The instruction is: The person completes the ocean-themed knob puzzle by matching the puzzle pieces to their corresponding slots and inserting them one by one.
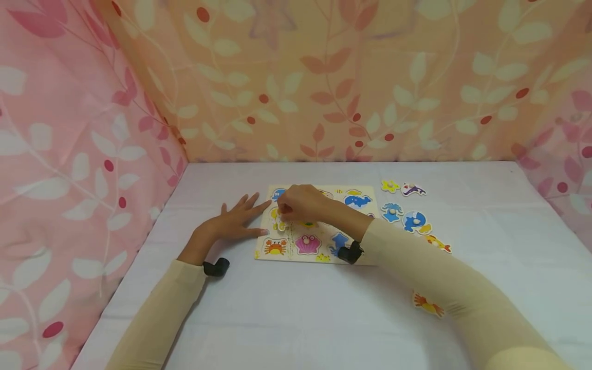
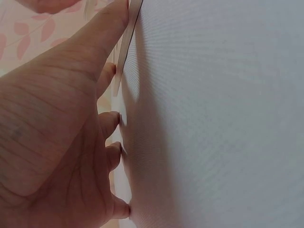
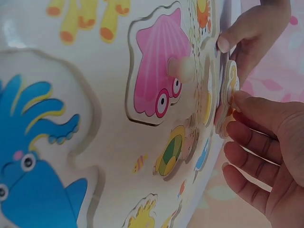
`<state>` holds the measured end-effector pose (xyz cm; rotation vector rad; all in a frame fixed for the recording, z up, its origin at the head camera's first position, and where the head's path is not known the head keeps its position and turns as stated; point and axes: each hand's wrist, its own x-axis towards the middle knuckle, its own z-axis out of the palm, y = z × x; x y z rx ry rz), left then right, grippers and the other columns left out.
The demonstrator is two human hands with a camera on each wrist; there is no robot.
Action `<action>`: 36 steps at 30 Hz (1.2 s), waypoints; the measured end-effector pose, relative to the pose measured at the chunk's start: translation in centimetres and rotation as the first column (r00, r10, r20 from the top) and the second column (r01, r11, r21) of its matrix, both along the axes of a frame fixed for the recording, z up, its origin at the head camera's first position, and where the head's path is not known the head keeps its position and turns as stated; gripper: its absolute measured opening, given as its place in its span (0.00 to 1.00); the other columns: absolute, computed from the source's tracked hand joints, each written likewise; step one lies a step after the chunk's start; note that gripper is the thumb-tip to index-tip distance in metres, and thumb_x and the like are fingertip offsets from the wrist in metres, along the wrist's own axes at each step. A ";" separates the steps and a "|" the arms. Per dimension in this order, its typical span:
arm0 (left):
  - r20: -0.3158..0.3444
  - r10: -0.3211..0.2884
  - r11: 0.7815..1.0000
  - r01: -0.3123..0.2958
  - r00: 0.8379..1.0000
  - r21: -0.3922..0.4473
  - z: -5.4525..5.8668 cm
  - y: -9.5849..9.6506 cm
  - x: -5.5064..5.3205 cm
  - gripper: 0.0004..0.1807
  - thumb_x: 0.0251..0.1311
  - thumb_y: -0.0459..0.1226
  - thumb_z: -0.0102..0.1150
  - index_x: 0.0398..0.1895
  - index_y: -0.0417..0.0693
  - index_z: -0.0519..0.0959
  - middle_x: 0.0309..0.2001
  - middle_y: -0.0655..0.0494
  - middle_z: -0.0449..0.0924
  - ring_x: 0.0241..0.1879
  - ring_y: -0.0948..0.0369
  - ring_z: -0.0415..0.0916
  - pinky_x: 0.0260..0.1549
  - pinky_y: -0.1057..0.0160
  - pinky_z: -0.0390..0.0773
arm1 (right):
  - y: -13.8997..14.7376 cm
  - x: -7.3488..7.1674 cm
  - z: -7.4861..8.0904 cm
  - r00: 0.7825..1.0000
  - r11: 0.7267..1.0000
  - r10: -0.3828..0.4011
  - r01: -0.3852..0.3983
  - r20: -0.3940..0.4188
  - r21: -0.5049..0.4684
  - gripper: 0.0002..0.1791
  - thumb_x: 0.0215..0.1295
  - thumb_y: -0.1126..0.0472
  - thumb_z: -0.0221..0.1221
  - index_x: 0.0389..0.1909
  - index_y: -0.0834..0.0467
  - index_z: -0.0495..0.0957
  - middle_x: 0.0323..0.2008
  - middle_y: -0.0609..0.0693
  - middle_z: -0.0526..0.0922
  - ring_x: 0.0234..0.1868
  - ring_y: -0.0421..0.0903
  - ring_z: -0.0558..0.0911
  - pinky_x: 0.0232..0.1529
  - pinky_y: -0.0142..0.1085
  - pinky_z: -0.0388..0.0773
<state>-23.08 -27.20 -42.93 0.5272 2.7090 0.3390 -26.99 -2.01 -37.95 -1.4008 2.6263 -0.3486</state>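
My right hand [image 1: 302,203] is over the left side of a wooden sea-animal puzzle board [image 1: 305,258]. It pinches a yellow puzzle piece [image 3: 230,88] between thumb and fingers, held edge-on close over the board in the right wrist view. Left of the board, my left hand [image 1: 236,220] has its fingers spread, fingertips down on the table and thumb at the board's edge. A pink shell piece [image 3: 159,66] with a knob lies in its recess. Near it are an orange crab [image 1: 275,247] at the lower left corner and a green-backed turtle [image 3: 169,154].
Right of the board lie loose pieces: a yellow starfish [image 1: 390,186], a purple-and-white sea animal [image 1: 413,189], a blue octopus-like piece [image 1: 392,212], a blue whale [image 1: 413,221] and an orange fish [image 1: 438,243]. An orange crab piece [image 1: 428,304] lies beneath the right forearm. Flowered cloth [image 1: 324,103] walls the table.
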 end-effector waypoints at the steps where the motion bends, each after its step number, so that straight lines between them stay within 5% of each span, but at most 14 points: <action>1: 0.001 0.001 1.000 -0.001 1.000 0.001 0.0 0.0 0.1 0.51 0.59 0.73 0.51 0.82 0.77 0.43 0.83 0.52 0.29 0.80 0.44 0.24 0.63 0.20 0.29 | -0.2 -0.1 -0.1 1.000 1.000 0.000 0.000 -0.005 -0.003 0.06 0.67 0.53 0.68 0.34 0.50 0.85 0.26 0.42 0.80 0.31 0.41 0.75 0.32 0.32 0.72; 36: -0.006 0.004 1.000 -0.004 1.000 0.026 0.5 0.2 0.1 0.51 0.58 0.71 0.56 0.82 0.72 0.48 0.83 0.49 0.32 0.80 0.41 0.26 0.62 0.19 0.28 | -2.9 -0.2 -1.0 0.999 0.997 -0.041 0.043 -0.023 0.067 0.06 0.69 0.53 0.66 0.38 0.50 0.85 0.33 0.43 0.81 0.35 0.42 0.76 0.39 0.34 0.75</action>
